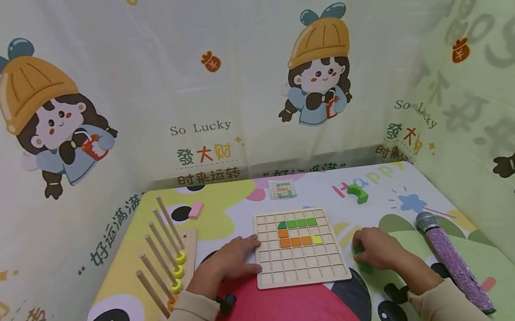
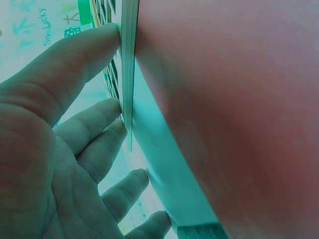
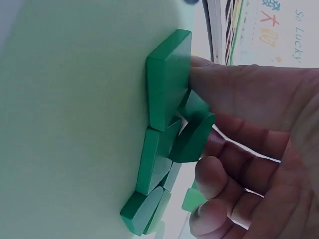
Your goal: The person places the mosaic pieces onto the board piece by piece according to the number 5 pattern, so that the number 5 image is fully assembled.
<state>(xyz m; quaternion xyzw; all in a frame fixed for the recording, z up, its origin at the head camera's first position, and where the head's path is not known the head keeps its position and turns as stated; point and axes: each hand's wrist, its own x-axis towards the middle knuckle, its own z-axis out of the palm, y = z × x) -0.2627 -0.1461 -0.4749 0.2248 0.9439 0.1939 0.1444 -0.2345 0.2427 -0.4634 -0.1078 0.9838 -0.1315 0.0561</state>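
Observation:
A square wooden grid board (image 1: 301, 273) lies in the middle of the table, with green, orange and yellow blocks (image 1: 303, 240) set in its cells. My left hand (image 1: 230, 264) rests at its left edge with spread, extended fingers. In the left wrist view, the thumb (image 2: 75, 64) touches the board's side. Right of the board, my right hand (image 1: 378, 249) is down at several loose green blocks (image 3: 159, 159). Its thumb and curled fingers pinch a tilted green block with a curved side (image 3: 192, 139), close over the others; the fingertips behind it are hidden.
A wooden peg stand (image 1: 190, 242) with yellow rings stands at the left. Near the back lie a pink block (image 1: 196, 210), a small pattern card (image 1: 282, 189) and a green curved block (image 1: 358, 193). A purple glittery microphone (image 1: 455, 264) lies right of my right hand.

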